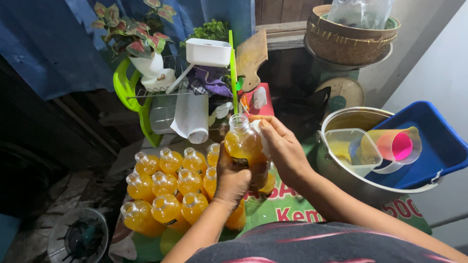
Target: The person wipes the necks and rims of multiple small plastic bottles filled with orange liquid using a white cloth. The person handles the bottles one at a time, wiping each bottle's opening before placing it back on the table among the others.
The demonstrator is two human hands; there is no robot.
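Item 1. Bottle (245, 146): clear plastic, filled with orange liquid, uncapped, held upright above the table's near edge, just right of the cluster. Left hand (231, 180) was wrapped closed around its lower half from behind. Right hand (282, 148) pressed a white cloth (261, 134) against the bottle's shoulder, fingers curled shut on the cloth.

Item 2. Cluster of bottles (170, 187): about a dozen, same orange fill, standing packed shoulder to shoulder left of the held bottle. The nearest ones touched the left wrist; no gap between them for a hand.

Item 3. Pot (341, 119): large metal, at right, near the right forearm. A clear tub (353, 148) and a jug (397, 146) with a pink cup inside lay in it, with a blue basin (438, 141) tilted over its far rim.

Item 4. Rack (161, 100): green frame, behind the cluster, crowded with a white box (208, 51), cups, and a wooden board (251, 58). A green stick (233, 73) rose directly behind the bottle's mouth.

Item 5. Basket (351, 34): woven, top right, well apart.

Item 6. Mat (287, 207): green, printed, bare strip between the forearms. This was the only open room near the hands.
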